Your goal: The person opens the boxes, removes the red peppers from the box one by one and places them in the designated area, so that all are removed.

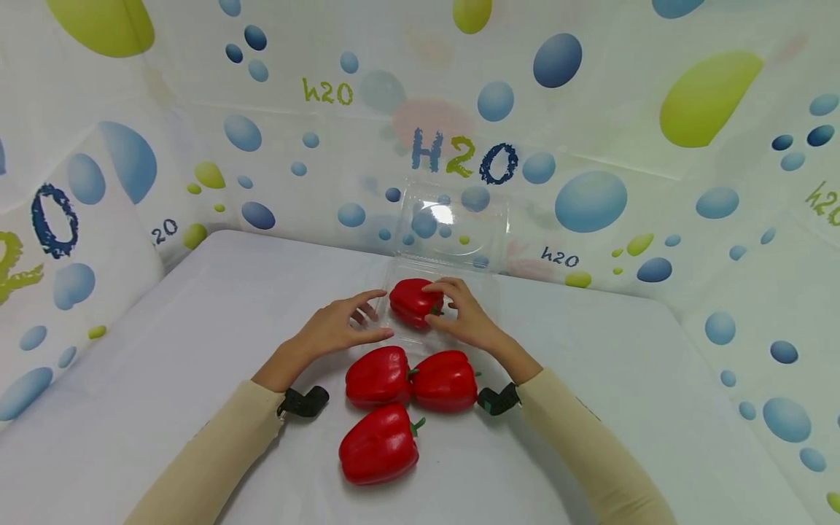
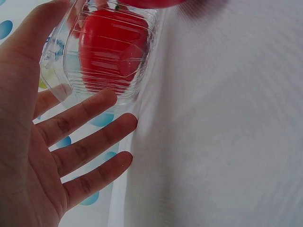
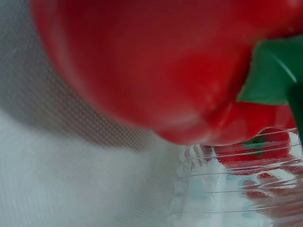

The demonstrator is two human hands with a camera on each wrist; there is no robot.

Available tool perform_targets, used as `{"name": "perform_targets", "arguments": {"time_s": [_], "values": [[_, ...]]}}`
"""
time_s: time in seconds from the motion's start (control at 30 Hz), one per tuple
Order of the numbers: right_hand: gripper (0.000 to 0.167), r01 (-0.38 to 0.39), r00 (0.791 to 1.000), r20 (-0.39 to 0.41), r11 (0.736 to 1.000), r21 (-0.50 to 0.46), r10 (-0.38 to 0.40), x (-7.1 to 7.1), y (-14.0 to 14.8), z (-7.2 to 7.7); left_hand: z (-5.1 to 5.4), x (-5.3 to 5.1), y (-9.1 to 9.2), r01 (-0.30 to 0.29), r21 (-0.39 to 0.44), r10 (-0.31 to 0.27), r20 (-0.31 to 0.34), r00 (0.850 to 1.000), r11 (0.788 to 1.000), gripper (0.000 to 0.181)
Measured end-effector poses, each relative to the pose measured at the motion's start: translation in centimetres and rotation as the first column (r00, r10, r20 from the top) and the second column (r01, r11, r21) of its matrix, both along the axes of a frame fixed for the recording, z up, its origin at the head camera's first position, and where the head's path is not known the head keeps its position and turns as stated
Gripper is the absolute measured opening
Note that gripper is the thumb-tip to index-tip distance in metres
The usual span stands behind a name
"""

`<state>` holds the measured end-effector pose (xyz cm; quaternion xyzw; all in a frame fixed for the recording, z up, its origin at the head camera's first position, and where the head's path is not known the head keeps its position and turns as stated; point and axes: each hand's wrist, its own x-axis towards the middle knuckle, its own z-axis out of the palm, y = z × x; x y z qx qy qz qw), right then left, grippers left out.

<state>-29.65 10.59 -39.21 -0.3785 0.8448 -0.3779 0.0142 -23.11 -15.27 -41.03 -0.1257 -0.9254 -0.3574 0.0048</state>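
A clear plastic clamshell container stands at the back of the table with its lid raised behind it. Inside its left part lies a red bell pepper, stem toward the right. My right hand holds that pepper at its stem end, thumb in front and fingers behind. My left hand is at the container's left side, fingers spread and holding nothing. From the left wrist, the pepper shows through the ribbed wall. A nearer pepper fills much of the right wrist view, hiding the right hand's grip.
Two red bell peppers lie side by side in front of the container, between the forearms. Another red pepper is nearer the front. A white cloth covers the table; a patterned curtain hangs behind.
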Motion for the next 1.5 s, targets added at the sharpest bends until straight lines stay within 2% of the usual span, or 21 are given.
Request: {"name": "perform_targets", "arguments": {"time_s": [0.13, 0.27, 1.0, 1.5], "values": [[0.04, 0.065, 0.998, 0.008, 0.997, -0.049, -0.065, 0.0, -0.1, 0.0, 0.0, 0.0, 0.0, -0.006, -0.002, 0.006, -0.002, 1.0, 1.0, 0.082], [0.039, 0.096, 0.995, 0.0, 0.993, -0.063, -0.096, 0.0, -0.1, -0.1, 0.0, 0.1, 0.0, -0.003, 0.001, 0.003, 0.001, 1.0, 1.0, 0.081], [0.036, 0.072, 0.997, -0.029, 0.993, -0.093, -0.075, 0.4, 0.2, 0.1, -0.2, -0.1, 0.0, -0.003, -0.005, 0.003, -0.004, 1.0, 1.0, 0.083], [0.035, 0.089, 0.996, 0.014, 0.99, -0.111, -0.088, 0.8, 1.0, 0.3, -0.1, -0.1, 0.0, 0.002, 0.01, -0.002, 0.001, 1.0, 1.0, 0.082]]}}
